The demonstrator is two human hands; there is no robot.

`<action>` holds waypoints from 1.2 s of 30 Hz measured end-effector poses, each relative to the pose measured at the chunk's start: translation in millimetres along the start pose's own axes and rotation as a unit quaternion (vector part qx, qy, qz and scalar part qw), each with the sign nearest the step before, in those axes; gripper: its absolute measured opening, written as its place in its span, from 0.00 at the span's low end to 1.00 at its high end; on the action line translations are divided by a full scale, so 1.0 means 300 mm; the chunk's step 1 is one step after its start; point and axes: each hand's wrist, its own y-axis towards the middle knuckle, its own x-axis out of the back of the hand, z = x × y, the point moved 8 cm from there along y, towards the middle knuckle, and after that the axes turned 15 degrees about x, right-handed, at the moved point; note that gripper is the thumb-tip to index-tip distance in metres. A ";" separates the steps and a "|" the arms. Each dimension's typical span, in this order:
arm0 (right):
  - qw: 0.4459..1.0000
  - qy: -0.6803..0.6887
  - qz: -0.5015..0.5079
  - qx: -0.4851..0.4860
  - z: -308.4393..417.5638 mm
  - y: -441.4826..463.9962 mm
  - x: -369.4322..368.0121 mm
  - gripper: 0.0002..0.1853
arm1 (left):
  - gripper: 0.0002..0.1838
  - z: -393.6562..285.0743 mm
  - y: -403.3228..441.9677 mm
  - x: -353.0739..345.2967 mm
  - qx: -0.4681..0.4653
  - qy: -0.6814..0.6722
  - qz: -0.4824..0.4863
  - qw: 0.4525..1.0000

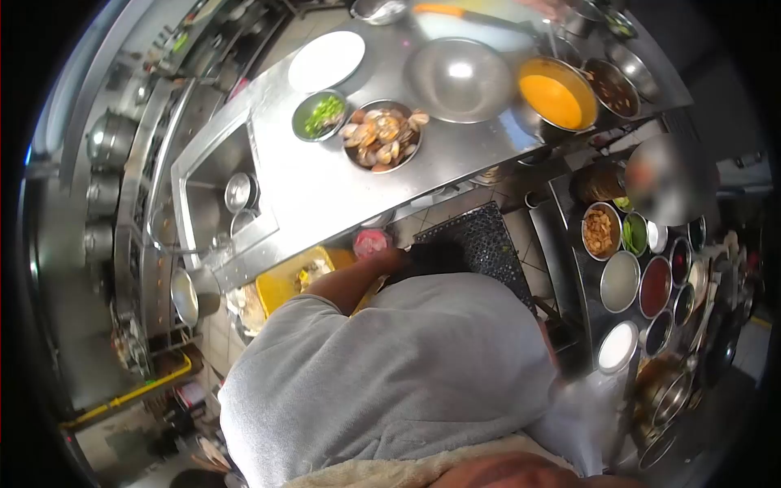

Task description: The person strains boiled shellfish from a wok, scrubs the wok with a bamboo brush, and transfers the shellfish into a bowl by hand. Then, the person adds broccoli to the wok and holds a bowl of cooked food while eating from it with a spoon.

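My left hand [390, 260] is low in front of my body, below the edge of the steel counter [309, 195]. Right beside it is a small pink-red object [372, 242] that I cannot make out clearly; the fingers do not show well enough to tell whether they hold it. My right hand is not visible. On the counter stand a bowl of clams [382, 137], a bowl of chopped green onion [320, 115], a white oval plate [327, 62] and a large steel bowl [460, 80].
A pot of orange liquid [556, 94] and a bowl of dark sauce [610, 88] stand at the counter's right. Sink [215, 187] at left, yellow bin [281, 281] below, black mat [480, 244] on the floor. Ingredient containers [620, 281] fill the right side. Another person's hand [551, 8] shows at the top.
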 end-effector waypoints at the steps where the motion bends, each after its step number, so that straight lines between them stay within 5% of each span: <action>1: 1.000 -0.012 -0.002 0.015 -0.009 0.023 0.018 0.22 | 0.24 0.027 -0.017 -0.028 0.050 -0.032 0.009 0.998; 4: 0.998 -0.014 -0.028 0.058 0.057 0.082 0.126 0.22 | 0.25 0.074 -0.089 -0.080 0.178 -0.105 0.037 0.978; 9: 0.994 0.040 -0.070 0.077 0.260 0.124 0.270 0.23 | 0.24 -0.079 -0.203 0.189 0.301 -0.217 0.022 0.929; 12: 0.996 -0.012 0.050 0.070 0.277 0.148 0.187 0.25 | 0.23 -0.175 -0.155 0.315 0.224 -0.324 -0.041 0.918; 15: 0.994 0.003 0.065 0.088 -0.033 0.232 -0.096 0.27 | 0.22 -0.305 -0.062 0.394 0.135 -0.384 -0.050 0.912; 18: 0.992 -0.099 -0.004 0.082 -0.074 0.148 -0.151 0.29 | 0.20 -0.379 0.008 0.467 0.097 -0.362 -0.044 0.926; 20: 0.981 -0.021 -0.149 0.126 0.009 -0.026 -0.041 0.27 | 0.20 -0.491 0.101 0.486 0.057 -0.372 -0.002 0.927; 22: 0.996 0.059 -0.060 0.017 0.130 -0.140 0.109 0.21 | 0.21 -0.574 0.181 0.504 0.028 -0.422 0.068 0.904; 25: 0.956 0.177 -0.229 -0.047 0.222 -0.270 0.319 0.16 | 0.20 -0.798 0.288 0.588 0.027 -0.488 0.107 0.866; 26: 0.918 0.137 -0.373 0.017 0.282 -0.317 0.430 0.11 | 0.20 -0.838 0.310 0.629 0.037 -0.512 0.097 0.853; 29: 0.847 0.117 -0.510 0.090 0.433 -0.385 0.677 0.12 | 0.20 -1.004 0.445 0.661 0.014 -0.538 0.129 0.833; 36: 0.872 0.016 -0.481 0.085 0.504 -0.096 0.971 0.18 | 0.19 -1.152 0.660 0.654 -0.009 -0.602 0.118 0.790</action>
